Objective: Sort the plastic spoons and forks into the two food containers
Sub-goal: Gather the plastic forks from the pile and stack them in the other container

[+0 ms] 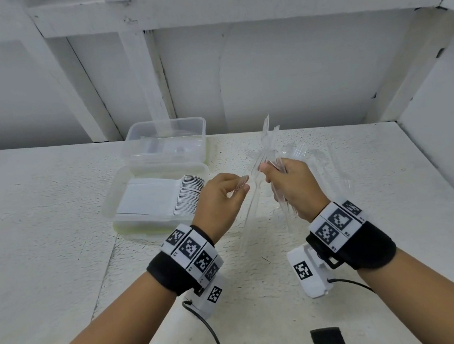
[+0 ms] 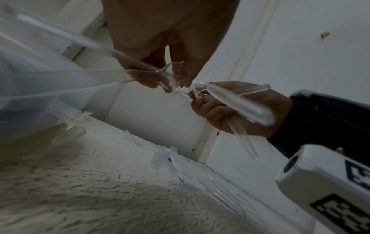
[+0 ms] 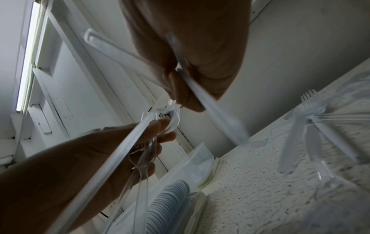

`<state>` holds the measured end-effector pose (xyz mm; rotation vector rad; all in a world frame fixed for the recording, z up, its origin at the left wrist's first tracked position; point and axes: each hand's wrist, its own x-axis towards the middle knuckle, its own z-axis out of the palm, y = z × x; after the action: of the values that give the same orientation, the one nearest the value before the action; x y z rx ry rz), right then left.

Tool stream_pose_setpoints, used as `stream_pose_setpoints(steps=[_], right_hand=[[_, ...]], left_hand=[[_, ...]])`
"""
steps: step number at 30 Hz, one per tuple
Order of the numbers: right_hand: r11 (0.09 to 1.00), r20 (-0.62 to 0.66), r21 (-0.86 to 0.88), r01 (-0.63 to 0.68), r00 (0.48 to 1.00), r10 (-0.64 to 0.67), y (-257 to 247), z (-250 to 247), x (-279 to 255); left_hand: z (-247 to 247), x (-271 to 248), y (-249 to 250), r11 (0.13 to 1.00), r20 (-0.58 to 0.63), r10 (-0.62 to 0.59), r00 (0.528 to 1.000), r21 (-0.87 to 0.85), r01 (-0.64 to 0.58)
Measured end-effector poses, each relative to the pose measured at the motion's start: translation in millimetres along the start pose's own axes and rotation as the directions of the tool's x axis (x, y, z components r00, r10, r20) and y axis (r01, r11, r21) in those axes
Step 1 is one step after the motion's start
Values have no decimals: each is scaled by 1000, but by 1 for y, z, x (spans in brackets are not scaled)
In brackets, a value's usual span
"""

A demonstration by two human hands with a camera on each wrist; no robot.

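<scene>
Clear plastic forks (image 1: 270, 149) stood fanned in the right hand (image 1: 293, 183), whose fingers clenched around their handles above the white table (image 1: 44, 251); the left hand (image 1: 223, 198) pinched a few clear utensils (image 1: 243, 182) beside it; the near translucent food container (image 1: 157, 197) held stacked spoons (image 1: 191, 196); the far clear food container (image 1: 166, 139) sat behind it; loose clear cutlery (image 3: 308, 123) lay on the table.

Clear forks (image 1: 270, 149), clear containers (image 1: 165, 135), white speckled desk (image 1: 40, 223); black wrist bands (image 1: 169, 273) with white tags (image 1: 191, 247) printed in black-and-white square codes.
</scene>
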<state>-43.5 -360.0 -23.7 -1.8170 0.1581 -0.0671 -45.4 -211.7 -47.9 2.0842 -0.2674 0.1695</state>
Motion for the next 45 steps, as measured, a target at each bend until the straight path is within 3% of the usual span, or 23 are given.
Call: stream_pose_setpoints(steps=[3, 6, 12, 14, 16, 18, 20, 24, 31, 34, 38, 41, 45], right_hand=[[1000, -18, 2, -3, 1000, 3, 1, -1, 1], [1000, -7, -15, 13, 1000, -13, 2, -2, 2], [996, -88, -70, 58, 994, -64, 5, -9, 9], [996, -141, -58, 60, 988, -68, 6, -16, 12], [996, -146, -63, 67, 986, -75, 7, -24, 16], [992, -101, -106, 73, 991, -83, 7, -29, 17], [985, -47, -152, 80, 995, -88, 7, -31, 16], [977, 42, -184, 112, 994, -106, 2, -29, 12], [962, 187, -182, 205, 968, -171, -5, -13, 9], [954, 183, -209, 217, 967, -179, -2, -3, 10], [924, 84, -281, 258, 966, -244, 2, 8, 7], [849, 111, -390, 357, 933, -342, 2, 11, 5], [850, 146, -381, 364, 932, -333, 3, 11, 5]], left_hand=[[1, -1, -1, 998, 43, 45, 998, 48, -47], [1, -2, -2, 1000, 95, -6, 996, 10, 5], [-9, -3, 10, 945, 146, -129, 981, -281, 167], [-13, 0, 12, 832, 131, -205, 970, -499, 243], [-19, 5, 14, 640, 142, -304, 942, -702, 312], [-24, 10, 14, 485, 163, -409, 898, -795, 365], [-27, 14, 12, 429, 209, -478, 853, -792, 434], [-24, 12, 12, 423, 294, -514, 806, -731, 536], [-11, 7, 17, 455, 315, -457, 832, -721, 523], [-8, 8, 21, 440, 374, -407, 834, -720, 537], [-9, 9, 23, 402, 460, -340, 820, -717, 569], [-11, 8, 23, 414, 489, -313, 814, -701, 581], [-12, 6, 22, 438, 540, -306, 784, -651, 620]])
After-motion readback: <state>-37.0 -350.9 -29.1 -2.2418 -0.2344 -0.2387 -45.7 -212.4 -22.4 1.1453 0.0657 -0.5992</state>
